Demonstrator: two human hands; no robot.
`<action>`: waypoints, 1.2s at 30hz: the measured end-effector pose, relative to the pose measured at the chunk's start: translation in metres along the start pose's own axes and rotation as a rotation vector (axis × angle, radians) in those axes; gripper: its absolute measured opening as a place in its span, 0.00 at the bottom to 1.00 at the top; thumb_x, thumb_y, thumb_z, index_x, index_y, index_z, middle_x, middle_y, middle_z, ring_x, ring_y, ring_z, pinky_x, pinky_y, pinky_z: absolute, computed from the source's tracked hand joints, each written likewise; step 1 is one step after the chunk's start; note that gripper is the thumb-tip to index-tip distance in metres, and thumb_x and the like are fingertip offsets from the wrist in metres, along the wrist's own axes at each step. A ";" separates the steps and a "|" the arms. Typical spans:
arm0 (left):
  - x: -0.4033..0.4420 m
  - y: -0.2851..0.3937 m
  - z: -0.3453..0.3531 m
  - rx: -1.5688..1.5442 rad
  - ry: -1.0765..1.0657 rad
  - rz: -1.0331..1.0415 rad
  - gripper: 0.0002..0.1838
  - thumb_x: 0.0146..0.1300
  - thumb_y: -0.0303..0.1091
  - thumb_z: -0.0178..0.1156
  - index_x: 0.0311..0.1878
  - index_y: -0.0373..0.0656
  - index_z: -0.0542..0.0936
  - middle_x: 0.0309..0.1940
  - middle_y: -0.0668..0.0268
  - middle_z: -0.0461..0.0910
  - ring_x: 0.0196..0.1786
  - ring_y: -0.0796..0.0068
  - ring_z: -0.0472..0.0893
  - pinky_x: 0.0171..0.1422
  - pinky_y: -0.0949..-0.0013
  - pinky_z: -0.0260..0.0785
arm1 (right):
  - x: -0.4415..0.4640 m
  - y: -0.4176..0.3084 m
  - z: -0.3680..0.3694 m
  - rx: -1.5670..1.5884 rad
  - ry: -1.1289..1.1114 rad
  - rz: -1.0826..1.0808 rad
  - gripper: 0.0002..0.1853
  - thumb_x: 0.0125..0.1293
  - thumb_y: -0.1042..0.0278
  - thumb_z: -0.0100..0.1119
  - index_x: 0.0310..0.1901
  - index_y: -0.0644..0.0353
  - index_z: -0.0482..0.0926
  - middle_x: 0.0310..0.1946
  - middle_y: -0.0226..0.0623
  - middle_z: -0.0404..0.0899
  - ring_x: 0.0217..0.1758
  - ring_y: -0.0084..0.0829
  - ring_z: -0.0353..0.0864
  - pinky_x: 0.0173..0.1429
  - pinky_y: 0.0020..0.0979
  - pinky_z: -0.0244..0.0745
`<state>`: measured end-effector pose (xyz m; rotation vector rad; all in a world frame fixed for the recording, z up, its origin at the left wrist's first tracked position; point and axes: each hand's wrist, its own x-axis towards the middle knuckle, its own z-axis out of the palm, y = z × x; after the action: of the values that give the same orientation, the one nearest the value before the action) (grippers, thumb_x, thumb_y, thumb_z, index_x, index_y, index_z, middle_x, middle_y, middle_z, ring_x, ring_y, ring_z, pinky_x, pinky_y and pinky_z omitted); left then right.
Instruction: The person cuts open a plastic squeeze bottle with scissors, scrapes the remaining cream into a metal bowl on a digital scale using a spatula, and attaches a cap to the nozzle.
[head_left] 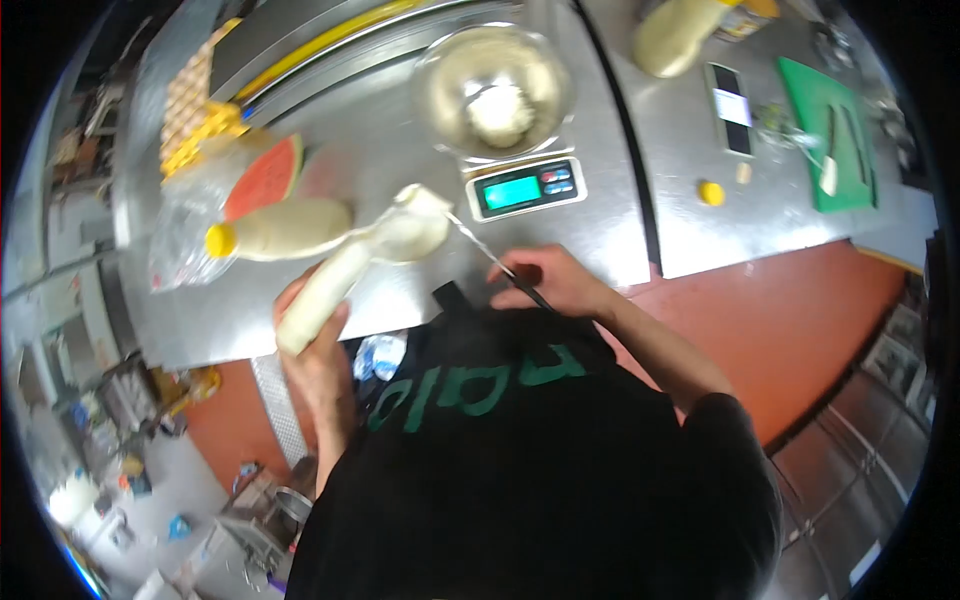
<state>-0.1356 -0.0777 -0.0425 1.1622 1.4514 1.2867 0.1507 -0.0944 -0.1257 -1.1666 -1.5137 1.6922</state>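
Note:
My left hand [315, 320] is wrapped around a long, cream-coloured object [325, 298] with a wide, rounded, opened-looking far end; its exact kind is unclear. My right hand [560, 282] grips a thin-bladed knife [485, 248] with a dark handle, seen nearly edge-on. The blade tip lies close to the wide end of the cream object; whether they touch I cannot tell. A bottle with a yellow cap [285, 230] lies on its side beyond my left hand. Past my hands stands a kitchen scale [525, 188] with a lit display, under a metal bowl [440, 95] containing pale powder.
A watermelon piece [265, 178] and clear plastic wrap [180, 245] lie at the left. On the right-hand counter are a phone [731, 110], a loose yellow cap [711, 193], another cream-filled bottle [675, 40] and a green cutting board [815, 90] with utensils on it.

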 end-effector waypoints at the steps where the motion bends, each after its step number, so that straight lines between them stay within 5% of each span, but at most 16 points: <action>1: -0.001 0.002 0.000 -0.016 -0.002 0.024 0.26 0.48 0.18 0.65 0.54 0.32 0.71 0.50 0.52 0.77 0.52 0.65 0.78 0.58 0.66 0.70 | -0.027 0.008 -0.011 -0.052 0.154 0.056 0.20 0.53 0.56 0.74 0.42 0.57 0.78 0.23 0.31 0.77 0.27 0.22 0.74 0.33 0.27 0.71; 6: -0.004 0.024 0.034 -0.224 -0.118 -0.028 0.29 0.49 0.19 0.66 0.56 0.33 0.68 0.53 0.52 0.75 0.57 0.63 0.76 0.66 0.62 0.64 | -0.136 0.031 -0.098 -0.664 0.923 0.336 0.33 0.45 0.53 0.78 0.51 0.55 0.71 0.29 0.36 0.80 0.32 0.32 0.80 0.38 0.36 0.76; 8: -0.002 0.026 0.049 -0.217 -0.156 -0.017 0.29 0.49 0.19 0.66 0.56 0.33 0.68 0.53 0.53 0.75 0.58 0.63 0.75 0.67 0.61 0.63 | -0.163 0.032 -0.139 -0.873 1.015 0.392 0.33 0.45 0.57 0.77 0.50 0.58 0.71 0.35 0.40 0.81 0.38 0.41 0.82 0.41 0.40 0.76; 11: 0.001 0.026 0.075 -0.270 -0.315 -0.013 0.31 0.47 0.20 0.68 0.56 0.33 0.69 0.53 0.54 0.75 0.58 0.65 0.74 0.66 0.62 0.63 | -0.162 0.016 -0.182 -0.994 0.890 0.421 0.32 0.44 0.58 0.76 0.50 0.58 0.71 0.42 0.46 0.79 0.47 0.47 0.79 0.49 0.42 0.73; 18: -0.011 0.036 0.133 -0.384 -0.527 -0.234 0.32 0.45 0.21 0.69 0.57 0.33 0.71 0.50 0.58 0.77 0.54 0.70 0.76 0.64 0.65 0.65 | -0.051 0.015 -0.242 -1.068 0.679 0.672 0.27 0.50 0.51 0.68 0.48 0.59 0.76 0.39 0.44 0.82 0.47 0.46 0.81 0.49 0.41 0.77; 21: -0.011 0.044 0.144 -0.402 -0.578 -0.265 0.36 0.45 0.25 0.71 0.60 0.34 0.69 0.53 0.59 0.76 0.57 0.68 0.74 0.65 0.62 0.63 | -0.028 0.015 -0.236 -1.201 0.591 0.690 0.18 0.52 0.50 0.66 0.34 0.57 0.85 0.36 0.42 0.84 0.43 0.41 0.84 0.47 0.38 0.78; 26: -0.008 0.047 0.149 -0.461 -0.564 -0.246 0.37 0.47 0.34 0.73 0.61 0.33 0.68 0.53 0.58 0.76 0.59 0.66 0.75 0.66 0.62 0.65 | -0.058 0.003 -0.232 -1.253 0.655 0.604 0.18 0.55 0.49 0.64 0.36 0.55 0.84 0.36 0.43 0.84 0.45 0.41 0.83 0.47 0.40 0.77; 29: -0.001 0.044 0.153 -0.426 -0.570 -0.200 0.33 0.50 0.32 0.71 0.59 0.32 0.70 0.53 0.59 0.77 0.57 0.68 0.77 0.64 0.64 0.66 | -0.092 0.020 -0.220 -1.336 0.478 0.624 0.20 0.56 0.48 0.63 0.42 0.55 0.81 0.37 0.46 0.82 0.43 0.45 0.83 0.47 0.43 0.77; 32: 0.004 0.060 0.164 -0.408 -0.556 -0.208 0.29 0.50 0.27 0.72 0.56 0.35 0.75 0.49 0.61 0.81 0.52 0.72 0.79 0.60 0.68 0.70 | -0.104 0.063 -0.229 -1.301 0.525 0.573 0.21 0.56 0.54 0.66 0.47 0.56 0.76 0.40 0.49 0.78 0.40 0.47 0.82 0.48 0.43 0.77; 34: 0.008 0.071 0.171 -0.253 -0.631 -0.270 0.27 0.50 0.27 0.72 0.56 0.36 0.77 0.46 0.63 0.82 0.50 0.74 0.80 0.57 0.70 0.71 | -0.108 0.036 -0.227 -1.177 0.476 0.372 0.20 0.54 0.59 0.68 0.47 0.57 0.78 0.40 0.48 0.80 0.39 0.44 0.83 0.46 0.40 0.77; 36: 0.013 0.077 0.178 -0.202 -0.656 -0.247 0.26 0.50 0.26 0.71 0.55 0.36 0.77 0.45 0.64 0.82 0.48 0.75 0.81 0.56 0.69 0.72 | -0.101 -0.033 -0.222 -0.698 0.440 0.162 0.22 0.52 0.69 0.71 0.51 0.55 0.81 0.35 0.33 0.82 0.36 0.23 0.76 0.41 0.26 0.72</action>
<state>0.0431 -0.0265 0.0147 1.0883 0.9181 0.7539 0.3878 -0.0720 -0.0654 -1.9062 -1.7911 0.8898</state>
